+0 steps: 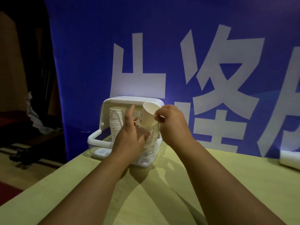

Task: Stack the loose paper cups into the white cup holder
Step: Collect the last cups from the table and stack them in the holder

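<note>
Centrally, one loose white paper cup sits mouth-up over the nearer stack of nested paper cups. Its base is at or just inside the top cup's mouth; which of the two cannot be told. Its long axis leans off the stack's axis, with the rim tipped toward the right hand, whose fingers pinch the rim's right edge against the thumb. The cup thus lies just left of those fingers, and the right hand is the nearer one. Seating it probably calls for righting the axis and then pressing down.

The left hand stands at the stack's other side. Its fingers are straight and point up, and its thumb lies against the stack's front, seemingly to steady it.

Count: one loose cup and two visible stacks, the second stack of paper cups further left. A third behind the left hand cannot be excluded. Both stacks stand in one white plastic cup holder, lid raised, on the yellow-green worktop. Behind hangs a blue banner with white characters. A white roll-like object lies at the right edge.
</note>
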The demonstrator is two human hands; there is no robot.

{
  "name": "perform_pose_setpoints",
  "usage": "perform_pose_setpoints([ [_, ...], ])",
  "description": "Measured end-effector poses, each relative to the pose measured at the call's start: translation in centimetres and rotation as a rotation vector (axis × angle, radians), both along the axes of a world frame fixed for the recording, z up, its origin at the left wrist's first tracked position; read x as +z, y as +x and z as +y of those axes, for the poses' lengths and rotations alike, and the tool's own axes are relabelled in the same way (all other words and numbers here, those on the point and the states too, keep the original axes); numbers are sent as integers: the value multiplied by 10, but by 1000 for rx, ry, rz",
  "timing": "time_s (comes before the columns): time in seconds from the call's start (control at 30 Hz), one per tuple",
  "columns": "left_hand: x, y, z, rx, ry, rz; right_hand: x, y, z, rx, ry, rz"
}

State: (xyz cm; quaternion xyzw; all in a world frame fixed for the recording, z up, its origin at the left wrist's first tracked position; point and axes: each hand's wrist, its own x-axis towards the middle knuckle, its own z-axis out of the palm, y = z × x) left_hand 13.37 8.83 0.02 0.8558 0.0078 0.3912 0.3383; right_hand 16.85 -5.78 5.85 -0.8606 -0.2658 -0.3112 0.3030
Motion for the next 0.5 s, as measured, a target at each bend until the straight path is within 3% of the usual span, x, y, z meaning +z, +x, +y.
perform_pose_setpoints([
  [0.17,-4,4,-1,18,141,18,-11,-7,7,99,54,139],
  [0.33,-7,9,-1,100,122,164,-29,-2,12,130,-167,219],
  [0.5,-10,8,4,111,88,143,-37,2,12,171,-48,242],
])
